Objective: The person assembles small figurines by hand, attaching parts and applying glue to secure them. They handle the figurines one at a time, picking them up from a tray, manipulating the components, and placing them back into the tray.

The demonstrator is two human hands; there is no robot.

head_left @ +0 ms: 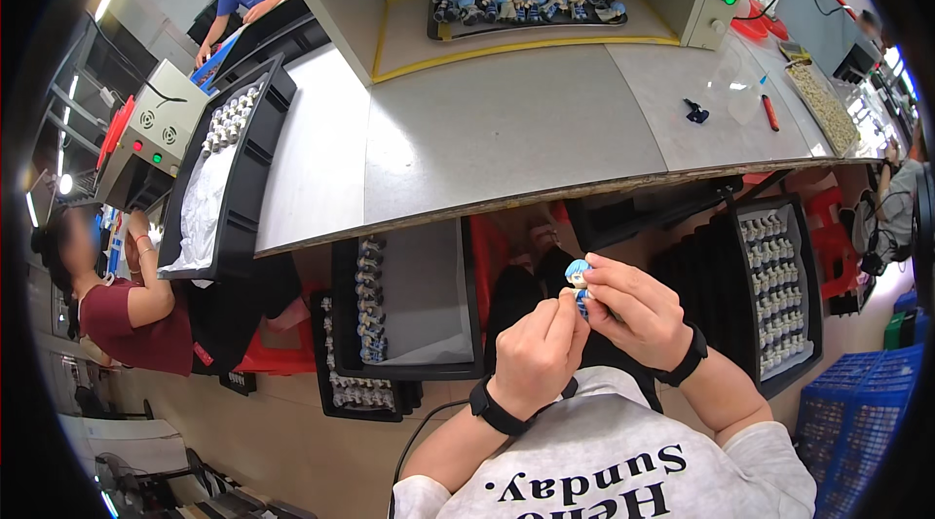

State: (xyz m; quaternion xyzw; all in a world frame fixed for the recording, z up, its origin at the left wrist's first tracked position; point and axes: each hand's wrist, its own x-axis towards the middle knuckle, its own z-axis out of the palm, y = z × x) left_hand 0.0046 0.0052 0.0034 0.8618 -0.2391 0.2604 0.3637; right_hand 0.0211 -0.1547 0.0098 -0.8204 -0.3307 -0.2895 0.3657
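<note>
Figurine care: steady the blue-haired figurine (578, 279) with one hand and press only lightly with the other, since small parts could bend
Figurine place: between your fingertips, head pointing away from you
Left hand (534, 348): thumb and forefinger pinched on its lower left side
Right hand (643, 311): fingertips closed against its right side
Beyond the grip: grey workbench (487, 149) ahead, black tray (812, 285) rightward
</note>
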